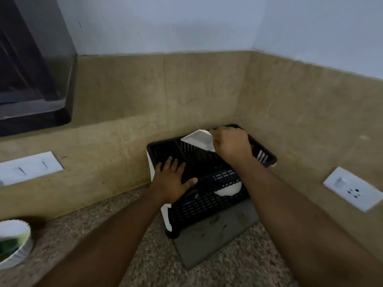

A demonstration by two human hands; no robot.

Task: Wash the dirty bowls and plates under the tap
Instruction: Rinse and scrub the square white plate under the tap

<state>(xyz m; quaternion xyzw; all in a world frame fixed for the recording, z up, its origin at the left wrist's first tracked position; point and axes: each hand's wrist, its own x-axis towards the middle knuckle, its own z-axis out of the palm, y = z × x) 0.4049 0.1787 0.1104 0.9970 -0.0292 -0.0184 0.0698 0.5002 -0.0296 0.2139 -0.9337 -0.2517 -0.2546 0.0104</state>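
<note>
A black plastic dish rack [207, 208] stands in the counter corner against the beige wall. My right hand [231, 145] grips a white square dish [198, 139] by its edge, holding it tilted over the back part of the rack. My left hand [174, 181] lies flat with spread fingers on the rack's left side. A second white dish [228, 190] lies inside the rack, partly hidden under a black crossbar. No tap or sink is in view.
A grey drip mat [215, 241] lies under the rack on the speckled counter [155, 255]. A white container [14, 243] with green contents stands at the left edge. A wall socket [352, 188] sits on the right, a switch plate [29, 167] on the left.
</note>
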